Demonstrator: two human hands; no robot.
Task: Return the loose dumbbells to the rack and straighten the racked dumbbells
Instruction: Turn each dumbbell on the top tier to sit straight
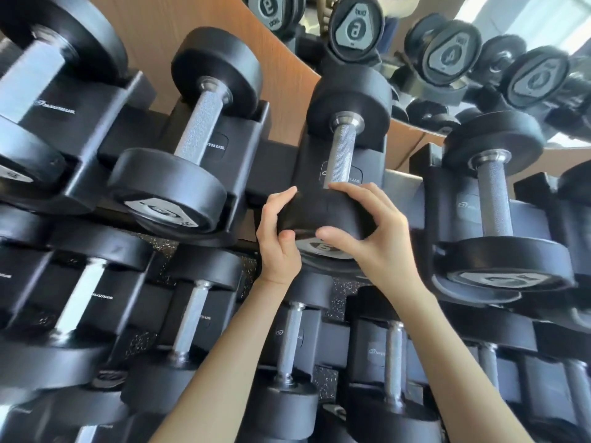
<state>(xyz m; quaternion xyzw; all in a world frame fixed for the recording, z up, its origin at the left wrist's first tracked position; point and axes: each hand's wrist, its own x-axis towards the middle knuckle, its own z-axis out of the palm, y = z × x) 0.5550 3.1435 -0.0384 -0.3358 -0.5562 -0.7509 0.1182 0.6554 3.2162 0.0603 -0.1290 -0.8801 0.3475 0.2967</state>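
Gripping hands (332,231), dumbbell (339,148) lengthwise

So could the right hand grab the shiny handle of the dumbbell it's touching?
Probably yes. The right hand grips the near head of the dumbbell, and the bare handle sits just beyond its fingertips with nothing covering it. The left hand holds the head's other side, clear of the handle.

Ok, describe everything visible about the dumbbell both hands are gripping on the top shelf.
The dumbbell is black with round, rubber-looking heads and a knurled metal handle. It sits in a black cradle on the rack's upper tier, handle pointing away from the camera. The left hand and right hand clasp its near head from either side. The grey end plate is mostly covered, its number unclear.
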